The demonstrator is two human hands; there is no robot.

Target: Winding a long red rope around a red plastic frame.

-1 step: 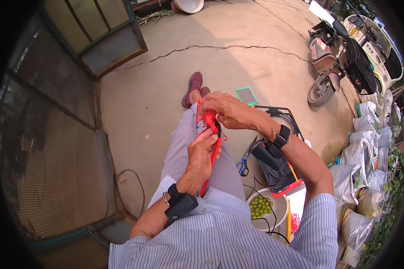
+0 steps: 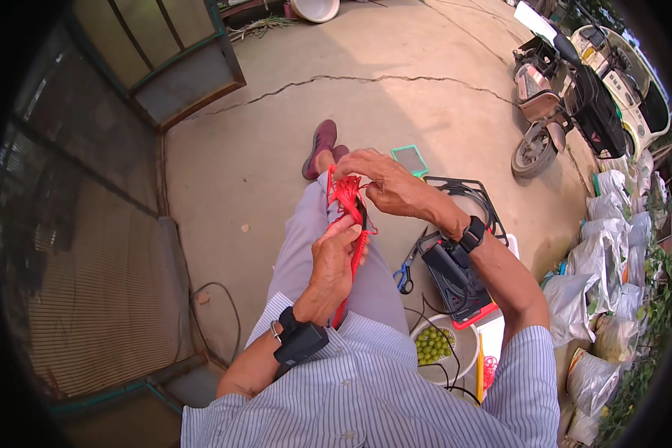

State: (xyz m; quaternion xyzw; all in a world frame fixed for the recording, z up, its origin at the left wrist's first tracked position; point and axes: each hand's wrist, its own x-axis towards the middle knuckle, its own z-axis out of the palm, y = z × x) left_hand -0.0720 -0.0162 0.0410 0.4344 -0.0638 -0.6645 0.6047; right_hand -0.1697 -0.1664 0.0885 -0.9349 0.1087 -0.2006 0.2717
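My left hand (image 2: 333, 261) is closed round a bundle of red cord (image 2: 346, 193) above my lap. Loose strands fan out over its fingers, and a red braided or coiled length (image 2: 359, 250) runs down beneath the hand towards my shirt. A narrow black piece shows among the strands; its kind is unclear. My right hand (image 2: 387, 185) arches over the top of the bundle, fingers bent and their tips at a red strand on the far left side. Its thumb stands apart from the fingers, and part of the grip is hidden.
To my right lie blue-handled scissors (image 2: 405, 276), a black tray (image 2: 455, 280) with a dark device and cables, a green-framed mesh piece (image 2: 409, 160), and a white basket (image 2: 467, 343) of green fruit. White sacks (image 2: 575, 295) and a scooter (image 2: 537, 142) stand farther right; a framed door (image 2: 179, 67) is left.
My right hand has shifted slightly to the right and its fingers have loosened, uncovering more red strands. The left hand keeps its place and hold.
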